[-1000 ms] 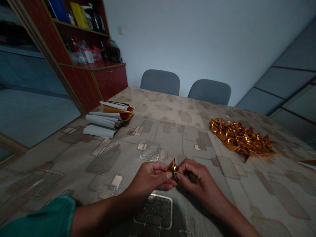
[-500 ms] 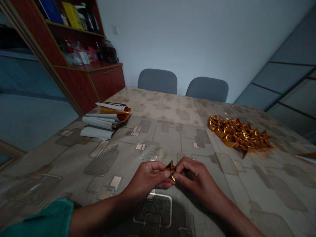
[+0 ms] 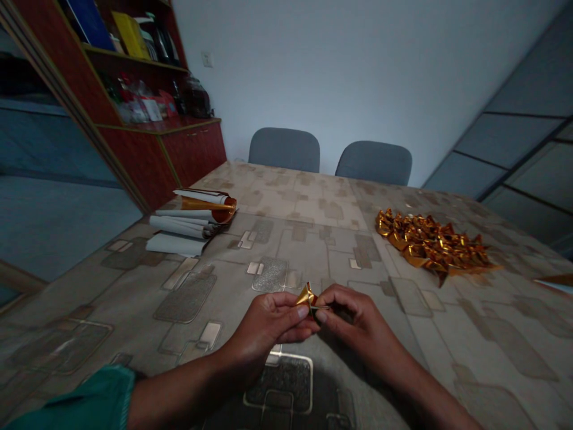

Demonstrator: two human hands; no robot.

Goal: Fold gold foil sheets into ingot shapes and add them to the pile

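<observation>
A small folded piece of gold foil paper is pinched between both hands just above the patterned table. My left hand grips its left side with thumb and fingers closed. The fingertips of my right hand are pressed on its right side. Both forearms reach in from the bottom edge, the left one in a green sleeve.
A heap of folded gold foil pieces lies at the right of the table. A stack of curled foil sheets, white side out, sits at the left. Two grey chairs stand at the far side, and a red-brown cabinet with shelves stands at the left.
The gold piece has turned between my fingers, with its shiny flap now pointing up and left. Both hands stay in nearly the same place.
</observation>
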